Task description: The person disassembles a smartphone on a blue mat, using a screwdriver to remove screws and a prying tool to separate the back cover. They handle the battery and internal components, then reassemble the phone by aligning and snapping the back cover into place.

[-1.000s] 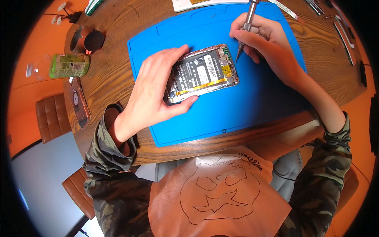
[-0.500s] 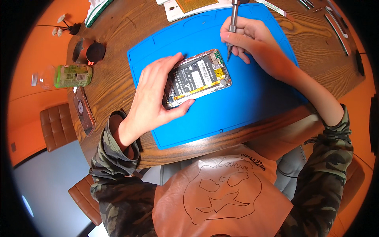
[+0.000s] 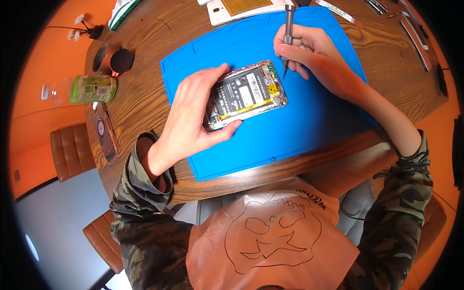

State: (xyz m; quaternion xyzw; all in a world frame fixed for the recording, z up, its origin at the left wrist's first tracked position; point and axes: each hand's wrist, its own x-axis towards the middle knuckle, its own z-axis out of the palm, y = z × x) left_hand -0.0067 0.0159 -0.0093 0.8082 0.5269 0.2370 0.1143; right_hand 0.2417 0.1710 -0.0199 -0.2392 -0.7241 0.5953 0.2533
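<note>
Saw white print and pale stickers, one with bars, on the black battery (image 3: 261,88) of the opened phone (image 3: 247,95), just right of the left hand's grip. Read the slanting lines as mostly too small to make out. Saw more dark writing on the orange-brown shirt (image 3: 270,234), nearer the body than either grip, above a line drawing of a face. Noticed a green label with a patch of bars on the bottle (image 3: 94,89), well left of the left grip.

Clamped the phone across its width in the left hand (image 3: 188,108), spread as wide as the phone, with the thumb along the near edge and fingers over the far edge. Hid the phone's left end under that palm. Had the phone over the blue mat (image 3: 290,135), between the two grips.

Pinched the screwdriver (image 3: 288,35) in the right hand (image 3: 299,50), with thumb and fingers closed round the shaft and the handle rising above them. Pointed the tip down below the grip, just beside the phone's right edge. Could not tell whether it touched the mat. Had a white phone (image 3: 217,18) beyond both grips, partly covered by an orange-yellow panel.
</note>
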